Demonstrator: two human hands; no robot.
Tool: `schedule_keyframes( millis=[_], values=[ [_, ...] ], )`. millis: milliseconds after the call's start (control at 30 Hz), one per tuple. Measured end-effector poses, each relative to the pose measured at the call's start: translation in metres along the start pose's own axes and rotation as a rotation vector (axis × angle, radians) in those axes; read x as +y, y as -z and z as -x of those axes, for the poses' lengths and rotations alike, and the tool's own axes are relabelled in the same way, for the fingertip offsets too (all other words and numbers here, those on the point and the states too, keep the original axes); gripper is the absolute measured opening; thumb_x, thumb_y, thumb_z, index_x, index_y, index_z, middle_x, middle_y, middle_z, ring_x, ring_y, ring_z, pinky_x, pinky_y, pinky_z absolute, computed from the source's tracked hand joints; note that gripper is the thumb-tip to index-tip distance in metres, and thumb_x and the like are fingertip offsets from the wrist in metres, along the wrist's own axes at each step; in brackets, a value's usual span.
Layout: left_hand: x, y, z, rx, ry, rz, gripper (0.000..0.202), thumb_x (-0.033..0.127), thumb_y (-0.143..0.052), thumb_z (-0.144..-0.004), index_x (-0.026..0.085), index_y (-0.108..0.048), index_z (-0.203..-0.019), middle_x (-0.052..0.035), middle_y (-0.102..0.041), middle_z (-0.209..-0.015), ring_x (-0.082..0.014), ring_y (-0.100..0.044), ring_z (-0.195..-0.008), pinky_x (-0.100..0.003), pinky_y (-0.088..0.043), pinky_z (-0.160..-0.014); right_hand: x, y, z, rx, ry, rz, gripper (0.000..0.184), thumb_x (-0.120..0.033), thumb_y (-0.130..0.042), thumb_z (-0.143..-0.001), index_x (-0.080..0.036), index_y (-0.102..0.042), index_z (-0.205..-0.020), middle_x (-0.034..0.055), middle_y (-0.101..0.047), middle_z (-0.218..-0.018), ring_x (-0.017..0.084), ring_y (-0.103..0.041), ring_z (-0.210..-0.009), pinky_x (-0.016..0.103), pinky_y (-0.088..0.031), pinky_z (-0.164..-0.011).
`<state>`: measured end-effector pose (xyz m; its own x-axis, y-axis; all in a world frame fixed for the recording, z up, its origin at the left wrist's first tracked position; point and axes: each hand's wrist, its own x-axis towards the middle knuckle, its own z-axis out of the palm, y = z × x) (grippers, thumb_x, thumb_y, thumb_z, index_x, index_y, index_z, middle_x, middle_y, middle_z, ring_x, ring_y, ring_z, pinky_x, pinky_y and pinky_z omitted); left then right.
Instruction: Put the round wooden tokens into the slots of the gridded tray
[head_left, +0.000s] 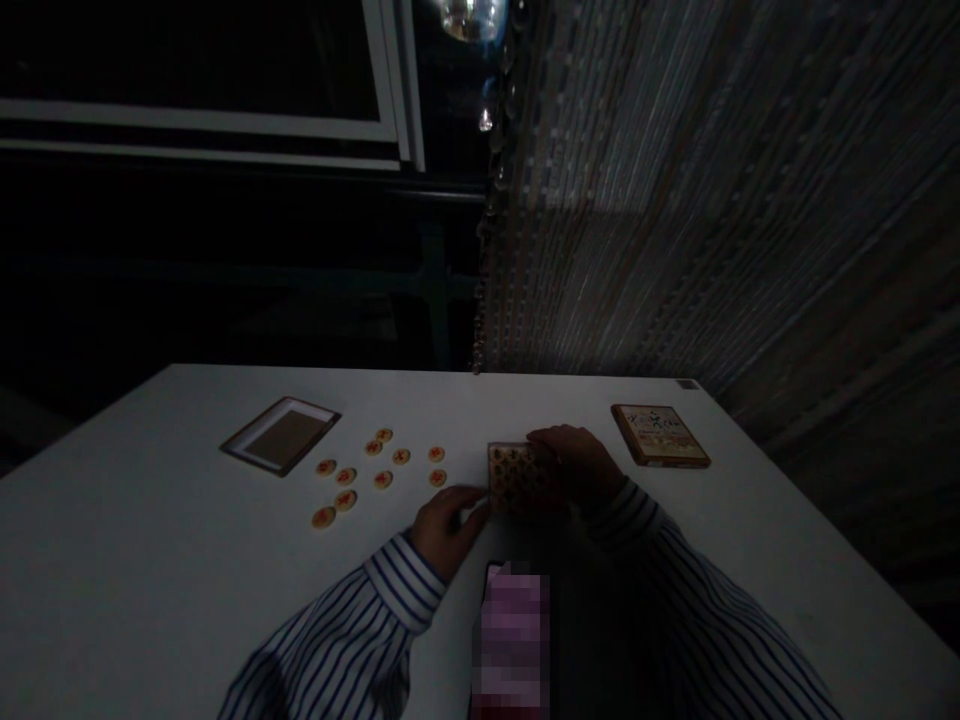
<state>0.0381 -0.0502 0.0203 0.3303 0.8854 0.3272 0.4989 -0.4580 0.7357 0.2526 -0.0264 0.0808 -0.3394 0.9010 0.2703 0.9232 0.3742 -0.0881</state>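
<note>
A small see-through box point(511, 482) of round Chinese chess pieces lies on the white table, its pieces set in rows. The thumb and fingers of my left hand point(444, 532) pinch its left edge near the front corner. Over its right side curls my right hand point(586, 466), with the fingertips at the far edge, hiding that part of the box. Left of the box are several loose chess pieces point(383, 480) with red characters, spread out singly and apart from my hands.
A shallow open tray or lid point(327, 412) lies at the left. To the right is a flat printed box point(660, 434). A phone point(511, 630) with a blurred-out screen lies in front of me. Behind the white table point(225, 580) hangs a string curtain point(600, 200).
</note>
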Motion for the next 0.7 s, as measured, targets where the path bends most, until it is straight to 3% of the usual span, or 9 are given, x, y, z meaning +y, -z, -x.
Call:
schedule_keyframes(
  millis=[233,433,700],
  values=[
    [0.001,0.000,-0.001,0.020,0.015,0.021,0.020,0.027,-0.048,-0.075,0.017,-0.061,-0.087,-0.0051,-0.064,-0.081,-0.0144,-0.058,-0.074,-0.028,-0.048,-0.069,-0.006,0.005,-0.001,-0.087,0.042,0.046,0.028,-0.027,-0.037,-0.082,-0.017,-0.054,-0.102,0.0075,-0.061,-0.092,0.017,-0.052,-0.083,0.027,-0.033,-0.073],
    [-0.002,0.001,-0.001,0.041,0.016,0.075,0.015,0.023,-0.049,-0.074,0.016,-0.061,-0.080,-0.0045,-0.064,-0.077,-0.0133,-0.059,-0.072,-0.026,-0.048,-0.068,-0.017,0.011,-0.002,-0.077,0.084,0.045,0.028,-0.029,-0.035,-0.083,-0.020,-0.055,-0.101,0.0054,-0.062,-0.088,0.017,-0.052,-0.078,0.027,-0.032,-0.067],
    [0.003,0.024,0.009,0.081,0.006,0.039,0.015,0.022,-0.047,-0.075,0.015,-0.061,-0.077,-0.0050,-0.063,-0.075,-0.0131,-0.058,-0.071,-0.026,-0.046,-0.068,-0.039,0.009,-0.009,-0.059,0.111,0.010,0.028,-0.027,-0.030,-0.086,-0.020,-0.057,-0.091,0.0032,-0.062,-0.085,0.014,-0.052,-0.079,0.026,-0.030,-0.069]
  ],
)
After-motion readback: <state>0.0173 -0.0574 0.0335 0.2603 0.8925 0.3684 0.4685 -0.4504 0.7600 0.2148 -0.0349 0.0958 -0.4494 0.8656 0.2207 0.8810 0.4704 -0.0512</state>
